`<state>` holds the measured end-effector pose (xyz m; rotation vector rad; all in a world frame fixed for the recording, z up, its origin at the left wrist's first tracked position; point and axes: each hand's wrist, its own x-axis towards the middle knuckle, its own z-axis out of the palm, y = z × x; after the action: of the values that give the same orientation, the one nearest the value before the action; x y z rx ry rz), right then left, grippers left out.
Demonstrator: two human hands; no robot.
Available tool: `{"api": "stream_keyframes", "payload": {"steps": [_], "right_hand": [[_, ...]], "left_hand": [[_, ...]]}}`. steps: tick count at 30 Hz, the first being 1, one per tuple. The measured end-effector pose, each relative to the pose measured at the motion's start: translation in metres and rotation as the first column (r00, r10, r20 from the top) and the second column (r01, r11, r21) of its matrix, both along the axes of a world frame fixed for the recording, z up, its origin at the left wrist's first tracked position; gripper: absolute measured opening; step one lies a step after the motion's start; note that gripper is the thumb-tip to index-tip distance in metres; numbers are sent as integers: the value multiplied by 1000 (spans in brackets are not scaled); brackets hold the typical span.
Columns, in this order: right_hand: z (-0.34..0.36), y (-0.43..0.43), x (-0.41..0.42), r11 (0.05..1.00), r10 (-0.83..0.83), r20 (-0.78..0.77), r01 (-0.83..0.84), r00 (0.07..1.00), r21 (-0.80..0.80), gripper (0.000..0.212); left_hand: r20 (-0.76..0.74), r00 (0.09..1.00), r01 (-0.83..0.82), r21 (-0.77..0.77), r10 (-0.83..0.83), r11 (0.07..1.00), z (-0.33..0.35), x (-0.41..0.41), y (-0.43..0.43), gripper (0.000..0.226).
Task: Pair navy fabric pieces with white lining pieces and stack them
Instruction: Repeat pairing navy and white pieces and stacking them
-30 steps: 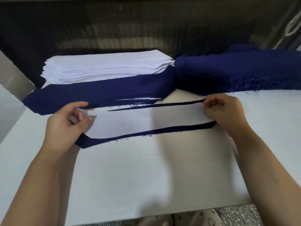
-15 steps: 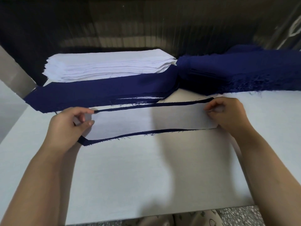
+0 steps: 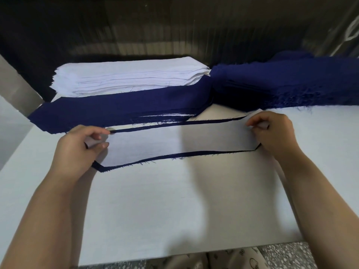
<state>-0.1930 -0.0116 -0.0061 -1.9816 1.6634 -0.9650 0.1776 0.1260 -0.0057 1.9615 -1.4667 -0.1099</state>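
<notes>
On my feed both hands are at work on one pair of pieces in the middle of the white table [image 3: 174, 210]. The white lining piece [image 3: 174, 142] lies flat on top of a navy piece [image 3: 194, 152], which shows only as a thin dark border along the near and far edges (a little wider at the near left corner).

The left hand [image 3: 77, 150] is closed on the left end of the white lining piece, with the thumb on top and the fingers curled over the edge. The right hand [image 3: 272, 133] has its fingers curled in a pinch on the right end. I cannot tell whether either hand also has the navy layer in its grip.

Just behind the pair, touching the table's far side, lies a long stack of navy pieces [image 3: 116, 111] with slivers of white showing between its near layers. A thick stack of white lining [image 3: 126, 78] sits behind that one and partly on it. To the right, a frayed heap of navy fabric [image 3: 281, 82] butts against both stacks.

Below the table's near edge I see a speckled floor [image 3: 281, 255] and patterned clothing [image 3: 223, 259].
</notes>
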Motion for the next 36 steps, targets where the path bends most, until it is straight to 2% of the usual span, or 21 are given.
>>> {"api": "stream_keyframes", "payload": {"steps": [12,18,22,28,36], "right_hand": [[-1,-1,-1,999,32,-45,-32,998,-9,22],[-3,-2,-3,1000,18,-71,-19,997,-24,34],[-1,-1,-1,999,24,-92,-27,995,-27,33],[0,0,0,1000,30,-79,-30,996,3,29],[0,0,0,1000,32,-105,-31,994,3,26]], "left_hand": [[14,1000,-3,15,3,1000,4,-1,1,34],[27,1000,-12,-2,12,1000,5,-2,2,34],[19,1000,-3,-7,4,1000,5,-1,2,37],[27,996,-83,-3,83,997,4,0,1,46],[97,994,-57,11,55,998,-1,2,0,57]]}}
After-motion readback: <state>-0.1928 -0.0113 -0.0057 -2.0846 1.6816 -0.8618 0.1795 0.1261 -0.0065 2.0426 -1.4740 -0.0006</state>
